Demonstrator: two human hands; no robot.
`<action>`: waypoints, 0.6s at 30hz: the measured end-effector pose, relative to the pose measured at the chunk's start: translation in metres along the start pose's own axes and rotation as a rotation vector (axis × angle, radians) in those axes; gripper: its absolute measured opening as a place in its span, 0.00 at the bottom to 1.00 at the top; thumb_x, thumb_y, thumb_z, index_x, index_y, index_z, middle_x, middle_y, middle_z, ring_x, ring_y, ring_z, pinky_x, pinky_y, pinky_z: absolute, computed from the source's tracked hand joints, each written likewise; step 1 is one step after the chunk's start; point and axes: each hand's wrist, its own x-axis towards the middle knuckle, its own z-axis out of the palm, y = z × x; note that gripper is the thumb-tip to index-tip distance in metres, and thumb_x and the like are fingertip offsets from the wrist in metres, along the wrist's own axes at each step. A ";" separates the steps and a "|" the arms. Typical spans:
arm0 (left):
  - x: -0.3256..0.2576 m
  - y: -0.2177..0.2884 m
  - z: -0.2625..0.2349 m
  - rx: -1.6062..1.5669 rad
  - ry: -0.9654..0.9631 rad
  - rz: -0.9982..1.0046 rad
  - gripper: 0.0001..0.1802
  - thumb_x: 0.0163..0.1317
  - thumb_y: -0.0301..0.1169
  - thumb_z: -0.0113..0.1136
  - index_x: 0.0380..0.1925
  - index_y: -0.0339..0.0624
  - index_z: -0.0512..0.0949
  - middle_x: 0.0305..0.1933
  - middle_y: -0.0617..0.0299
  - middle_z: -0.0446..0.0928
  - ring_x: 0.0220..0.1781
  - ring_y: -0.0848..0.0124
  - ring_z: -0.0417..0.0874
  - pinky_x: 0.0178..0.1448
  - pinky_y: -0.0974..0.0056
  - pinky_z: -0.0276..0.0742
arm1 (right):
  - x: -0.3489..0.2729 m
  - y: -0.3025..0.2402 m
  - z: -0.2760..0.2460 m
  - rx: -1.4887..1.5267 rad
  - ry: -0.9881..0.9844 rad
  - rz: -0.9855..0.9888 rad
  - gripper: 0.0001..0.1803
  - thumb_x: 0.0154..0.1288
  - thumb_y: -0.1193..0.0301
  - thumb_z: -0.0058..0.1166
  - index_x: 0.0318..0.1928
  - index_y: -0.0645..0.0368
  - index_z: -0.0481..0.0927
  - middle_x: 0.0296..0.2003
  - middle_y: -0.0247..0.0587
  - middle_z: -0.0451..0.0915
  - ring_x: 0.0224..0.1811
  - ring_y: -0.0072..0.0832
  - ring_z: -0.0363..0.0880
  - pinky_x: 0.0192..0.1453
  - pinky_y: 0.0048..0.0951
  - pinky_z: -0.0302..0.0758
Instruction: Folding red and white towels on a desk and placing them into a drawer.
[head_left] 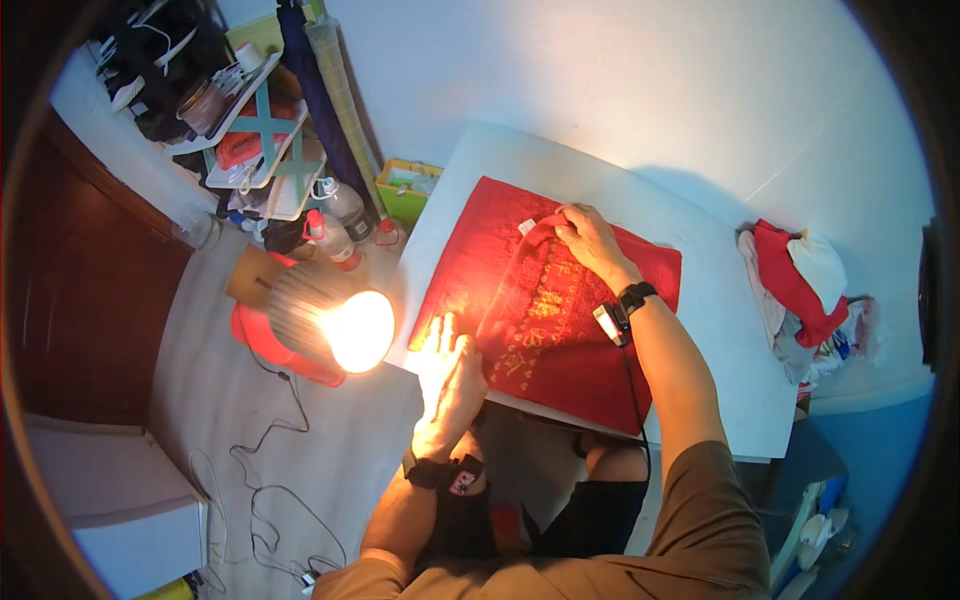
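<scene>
A red towel (600,375) with yellow patterning lies on the white table (725,400), partly folded over itself. At the far edge of the folded layer, my right hand (588,242) has its fingers closed on the cloth, beside a small white label (526,227). My left hand (448,378) rests at the towel's near left corner with fingers stretched out, brightly lit. Dark bands circle both wrists; the right one carries a small device (612,325) with a black cable hanging down across the towel.
A glowing lamp (360,332) stands close to my left hand. Crumpled cloths (800,275) are heaped at the table's right end. Beyond the left side are a plastic bottle (330,240), a green box (408,200) and a loaded shelf (262,125). Cables (262,490) trail over the floor.
</scene>
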 end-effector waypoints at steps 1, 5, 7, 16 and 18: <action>-0.003 -0.001 0.002 0.042 -0.091 0.020 0.11 0.55 0.25 0.59 0.37 0.31 0.74 0.61 0.31 0.68 0.61 0.38 0.69 0.63 0.46 0.67 | -0.003 0.004 0.004 0.036 0.021 -0.080 0.10 0.62 0.70 0.54 0.40 0.63 0.77 0.41 0.49 0.79 0.48 0.47 0.76 0.53 0.41 0.72; -0.005 0.000 0.010 0.029 -0.130 0.015 0.11 0.55 0.25 0.57 0.38 0.30 0.74 0.62 0.27 0.64 0.61 0.36 0.68 0.64 0.44 0.65 | -0.028 0.014 0.004 0.089 0.068 -0.060 0.13 0.61 0.73 0.56 0.46 0.63 0.77 0.48 0.48 0.79 0.55 0.46 0.74 0.59 0.39 0.71; -0.005 0.003 0.013 0.019 -0.165 -0.009 0.11 0.56 0.25 0.56 0.38 0.30 0.74 0.63 0.26 0.62 0.61 0.36 0.68 0.65 0.43 0.64 | -0.036 0.019 -0.004 0.064 0.077 0.015 0.13 0.61 0.73 0.56 0.46 0.64 0.76 0.49 0.49 0.78 0.56 0.46 0.74 0.60 0.39 0.71; -0.016 0.023 0.013 -0.003 -0.319 0.184 0.10 0.56 0.26 0.57 0.37 0.32 0.74 0.63 0.32 0.65 0.66 0.41 0.65 0.68 0.45 0.62 | -0.093 0.027 -0.049 0.006 0.061 0.170 0.15 0.58 0.76 0.57 0.48 0.62 0.78 0.49 0.48 0.79 0.56 0.42 0.75 0.62 0.36 0.72; -0.012 0.027 0.005 -0.024 -0.336 0.208 0.10 0.56 0.26 0.57 0.37 0.32 0.74 0.62 0.34 0.66 0.66 0.43 0.66 0.67 0.47 0.63 | -0.094 0.023 -0.065 0.089 -0.014 0.262 0.13 0.58 0.75 0.56 0.46 0.63 0.79 0.44 0.47 0.80 0.51 0.39 0.77 0.57 0.34 0.73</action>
